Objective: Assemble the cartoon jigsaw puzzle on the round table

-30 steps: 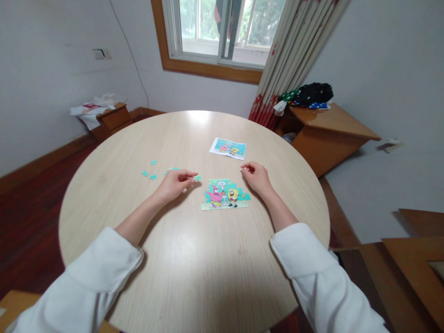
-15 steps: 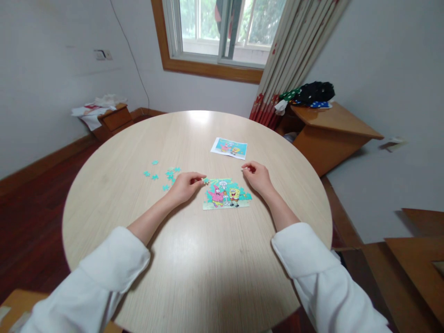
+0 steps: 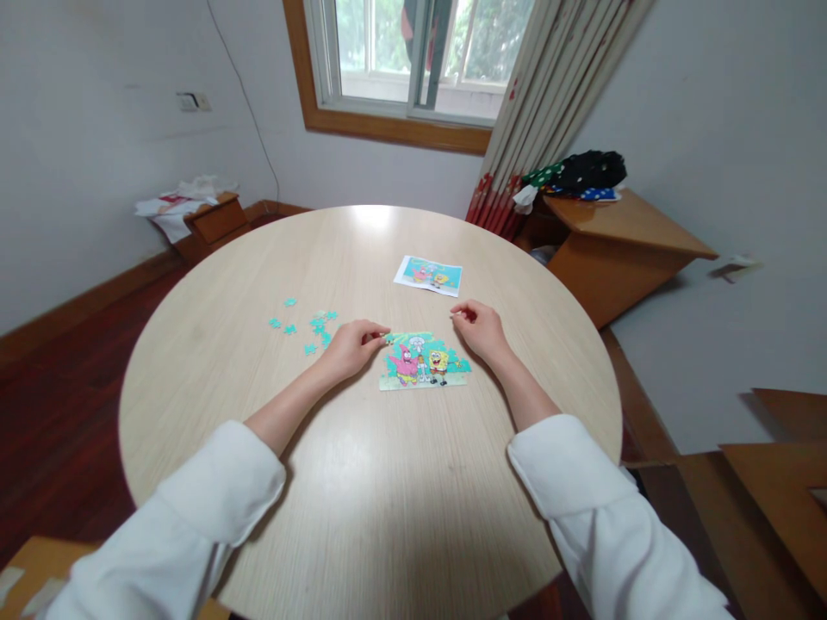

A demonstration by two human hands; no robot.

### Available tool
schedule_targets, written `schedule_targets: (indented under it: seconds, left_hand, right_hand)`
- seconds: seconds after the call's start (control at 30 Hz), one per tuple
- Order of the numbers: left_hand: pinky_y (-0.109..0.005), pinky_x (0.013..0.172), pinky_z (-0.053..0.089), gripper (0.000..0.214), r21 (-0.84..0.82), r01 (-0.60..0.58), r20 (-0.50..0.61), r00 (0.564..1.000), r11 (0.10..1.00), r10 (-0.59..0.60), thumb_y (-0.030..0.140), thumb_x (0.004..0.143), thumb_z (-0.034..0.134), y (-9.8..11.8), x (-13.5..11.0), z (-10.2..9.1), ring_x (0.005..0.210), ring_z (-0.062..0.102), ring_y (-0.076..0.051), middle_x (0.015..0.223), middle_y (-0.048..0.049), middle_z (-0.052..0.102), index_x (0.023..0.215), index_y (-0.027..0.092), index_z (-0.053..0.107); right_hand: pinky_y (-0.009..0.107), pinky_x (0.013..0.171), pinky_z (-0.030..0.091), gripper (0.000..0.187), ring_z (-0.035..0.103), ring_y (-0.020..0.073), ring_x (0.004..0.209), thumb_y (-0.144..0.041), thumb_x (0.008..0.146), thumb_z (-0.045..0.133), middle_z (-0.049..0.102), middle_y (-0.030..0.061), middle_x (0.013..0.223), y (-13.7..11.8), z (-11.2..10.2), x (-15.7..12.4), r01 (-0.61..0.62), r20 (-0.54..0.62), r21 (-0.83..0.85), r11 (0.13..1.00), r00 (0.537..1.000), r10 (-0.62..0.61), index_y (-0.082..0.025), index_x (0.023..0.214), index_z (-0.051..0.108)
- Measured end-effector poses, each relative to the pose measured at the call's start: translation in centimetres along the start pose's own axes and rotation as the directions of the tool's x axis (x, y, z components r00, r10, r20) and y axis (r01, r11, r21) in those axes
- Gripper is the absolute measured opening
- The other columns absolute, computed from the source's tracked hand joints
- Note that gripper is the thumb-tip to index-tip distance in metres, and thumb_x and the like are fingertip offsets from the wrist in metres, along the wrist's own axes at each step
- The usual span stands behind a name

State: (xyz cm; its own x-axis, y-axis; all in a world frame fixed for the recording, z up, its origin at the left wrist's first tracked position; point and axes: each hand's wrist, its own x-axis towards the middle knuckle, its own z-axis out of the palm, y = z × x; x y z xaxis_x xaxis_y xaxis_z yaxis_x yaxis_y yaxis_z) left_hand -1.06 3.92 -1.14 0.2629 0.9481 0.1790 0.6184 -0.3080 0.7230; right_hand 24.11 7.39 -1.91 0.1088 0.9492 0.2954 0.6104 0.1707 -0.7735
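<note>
A partly assembled cartoon jigsaw puzzle (image 3: 423,366) lies flat on the round table, showing a pink starfish, a grey-green figure and a yellow sponge. My left hand (image 3: 355,349) is closed in a pinch on a small turquoise puzzle piece (image 3: 388,339), held against the puzzle's upper left corner. Its fingertips hide part of that piece. Beyond the upper right of the puzzle is my right hand (image 3: 479,329), fingers curled in and closed. No piece shows at its fingertips. Several loose puzzle pieces (image 3: 318,325) lie left of my left hand.
A printed reference picture (image 3: 428,275) lies behind the puzzle on the pale round table (image 3: 362,517). Cloths (image 3: 589,174) are heaped on a wooden cabinet (image 3: 637,224) at the right. A window (image 3: 413,60) and curtain (image 3: 536,103) are at the back.
My left hand has moved slightly right, bringing its puzzle piece closer in at the puzzle's upper left corner. My right hand holds the same pose.
</note>
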Motion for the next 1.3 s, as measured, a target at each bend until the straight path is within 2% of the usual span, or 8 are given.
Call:
schedule_targets:
  seconds: [0.6,0.77,0.9,1.03,1.17,1.3]
  left_hand:
    - [-0.03,0.075,0.046,0.02,0.041,-0.011,0.021,1.0,0.999,0.01,0.017,0.082,0.06,-0.1,0.2,0.2,0.078,0.061,-0.016,0.088,-0.0076,0.071,0.099,0.015,0.071]
    - [-0.031,0.076,0.046,0.02,0.039,-0.013,0.01,1.0,0.999,0.013,0.017,0.082,0.06,-0.2,0.2,0.2,0.079,0.062,-0.017,0.088,-0.0073,0.071,0.098,0.017,0.072]
    - [-0.031,0.076,0.047,0.021,0.05,-0.019,0.008,1.0,0.999,0.019,0.017,0.082,0.059,-0.1,0.2,0.2,0.079,0.062,-0.017,0.089,-0.007,0.072,0.098,0.017,0.072]
    - [-0.031,0.076,0.046,0.021,0.065,-0.032,0.008,0.999,0.997,0.032,0.018,0.082,0.059,-0.2,0.2,0.2,0.079,0.062,-0.017,0.087,-0.0067,0.072,0.098,0.018,0.073]
    - [-0.03,0.076,0.046,0.02,0.072,-0.048,-0.003,0.999,0.996,0.048,0.02,0.082,0.06,-0.5,0.3,0.4,0.08,0.062,-0.017,0.087,-0.0063,0.072,0.098,0.019,0.073]
    - [-0.03,0.077,0.046,0.021,0.074,-0.043,0.004,0.999,0.996,0.043,0.019,0.082,0.059,-0.4,0.3,0.4,0.081,0.062,-0.018,0.088,-0.0075,0.071,0.098,0.018,0.073]
  right_hand:
    - [0.028,0.064,0.039,0.015,0.047,0.0132,0.058,-0.02,0.065,0.051,0.052,-0.0017,0.062,-0.5,-0.1,-0.2,0.015,0.011,-0.015,1.0,1.0,-0.015,-0.016,0.073,0.063]
    - [0.028,0.064,0.04,0.014,0.048,0.0133,0.06,-0.019,0.068,0.051,0.054,-0.0007,0.064,-1.5,-0.1,-0.6,0.09,0.023,-0.047,0.995,0.996,-0.089,-0.017,0.074,0.063]
    - [0.026,0.062,0.039,0.014,0.049,0.0127,0.061,-0.017,0.07,0.051,0.056,-0.0002,0.066,-2.9,0.1,-1.4,0.192,0.136,-0.068,0.979,0.974,-0.181,-0.017,0.077,0.064]
    - [0.025,0.063,0.039,0.014,0.049,0.0119,0.063,-0.02,0.075,0.055,0.058,0.0003,0.07,-4.2,0.3,-2.4,0.292,0.324,-0.04,0.956,0.908,-0.264,-0.017,0.083,0.066]
    - [0.025,0.065,0.041,0.017,0.05,0.0115,0.065,-0.024,0.074,0.062,0.06,0.0007,0.075,-4.7,0.7,-3.0,0.312,0.449,-0.009,0.95,0.85,-0.275,-0.017,0.089,0.068]
    - [0.025,0.065,0.041,0.019,0.051,0.0109,0.065,-0.023,0.075,0.064,0.062,0.0018,0.078,-4.5,1.1,-3.1,0.298,0.483,0.006,0.955,0.835,-0.263,-0.016,0.093,0.069]
